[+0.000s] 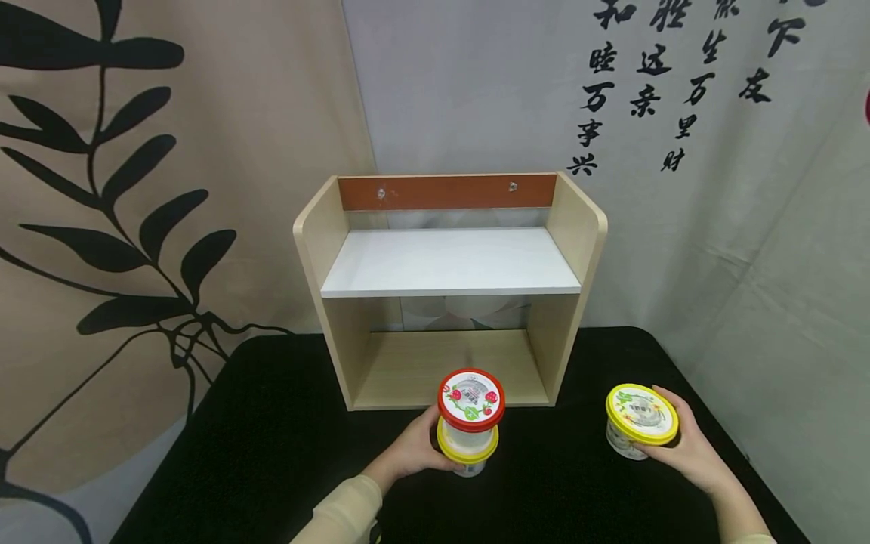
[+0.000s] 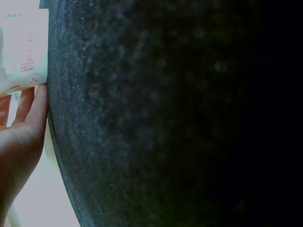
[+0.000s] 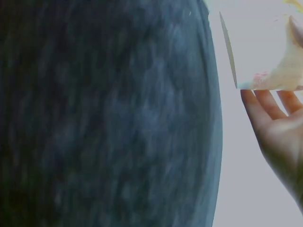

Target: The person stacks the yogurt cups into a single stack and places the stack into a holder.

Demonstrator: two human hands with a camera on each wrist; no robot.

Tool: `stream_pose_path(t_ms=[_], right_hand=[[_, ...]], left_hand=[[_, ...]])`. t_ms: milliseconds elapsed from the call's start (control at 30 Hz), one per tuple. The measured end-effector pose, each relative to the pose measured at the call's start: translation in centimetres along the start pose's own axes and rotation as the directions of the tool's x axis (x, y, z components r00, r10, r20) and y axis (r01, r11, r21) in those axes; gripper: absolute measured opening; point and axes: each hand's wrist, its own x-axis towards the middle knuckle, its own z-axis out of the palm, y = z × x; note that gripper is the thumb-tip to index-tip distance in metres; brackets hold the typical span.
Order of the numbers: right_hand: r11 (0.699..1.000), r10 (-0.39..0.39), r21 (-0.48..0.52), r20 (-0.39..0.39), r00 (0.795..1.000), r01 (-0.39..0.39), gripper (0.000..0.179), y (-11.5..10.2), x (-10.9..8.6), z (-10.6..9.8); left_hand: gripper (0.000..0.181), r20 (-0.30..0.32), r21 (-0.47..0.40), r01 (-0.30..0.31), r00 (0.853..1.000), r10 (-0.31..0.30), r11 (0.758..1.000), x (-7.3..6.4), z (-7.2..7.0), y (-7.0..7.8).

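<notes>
One red-lidded tub (image 1: 472, 400) stacked on yellow-lidded tub (image 1: 467, 451), in front of shelf (image 1: 451, 261); left hand (image 1: 416, 449) gripping lower one. Second yellow-lidded tub (image 1: 641, 415) off to right, gripped by right hand (image 1: 693, 446). Likely light, stiff, smooth (upper one could slide); best held round sides.

Left hand (image 2: 21, 139) holding a pink-printed container (image 2: 23, 45), blurred dark surface (image 2: 142, 113) alongside

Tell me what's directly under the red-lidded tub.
Beneath the red-lidded tub sits a yellow-lidded tub, its rim and part of its wall showing. The middle of its top is covered by the tub above, so any print there cannot be seen.
</notes>
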Motion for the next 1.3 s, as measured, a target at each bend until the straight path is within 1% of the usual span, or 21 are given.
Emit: stream_pose_path(t_ms=[267, 433, 600, 700, 867, 933, 1100, 1300], right_hand=[[0.994, -0.094, 0.061, 0.04, 0.995, 0.091, 0.099, -2.3, 1.3, 1.7], [0.985, -0.148, 0.105, 0.075, 0.986, 0.139, 0.1, -3.9, 2.2, 2.7], [0.974, -0.186, 0.153, 0.119, 0.975, 0.167, 0.101, -5.4, 3.1, 3.6], [0.969, -0.216, 0.154, 0.133, 0.967, 0.195, 0.101, -6.3, 3.6, 4.1], [0.958, -0.262, 0.163, 0.152, 0.953, 0.237, 0.101, -7.8, 4.6, 4.7], [0.95, -0.282, 0.184, 0.158, 0.946, 0.252, 0.101, -8.3, 5.0, 4.8], [0.925, -0.337, 0.24, 0.162, 0.927, 0.294, 0.102, -9.7, 6.0, 4.9], [0.906, -0.38, 0.266, 0.173, 0.909, 0.328, 0.101, -11.5, 7.1, 5.0]], left_hand=[[0.091, -0.003, 0.009, 0.003, 1.0, -0.003, 1.0, 0.0, 0.0, 0.0], [0.092, -0.007, 0.013, 0.008, 1.0, -0.007, 1.0, -0.1, 0.0, 0.1], [0.091, -0.01, 0.011, 0.02, 1.0, -0.02, 1.0, -0.2, 0.0, 0.2], [0.091, -0.008, 0.011, 0.023, 1.0, -0.023, 1.0, -0.1, 0.0, 0.2], [0.091, -0.002, 0.016, 0.012, 1.0, -0.012, 1.0, 0.0, -0.1, 0.0], [0.091, -0.002, 0.018, 0.006, 1.0, -0.006, 1.0, 0.0, -0.1, -0.1], [0.091, -0.006, 0.013, 0.016, 1.0, -0.016, 1.0, 0.1, -0.1, -0.2], [0.09, 0.0, 0.003, 0.018, 1.0, -0.018, 1.0, 0.0, -0.1, -0.2]])
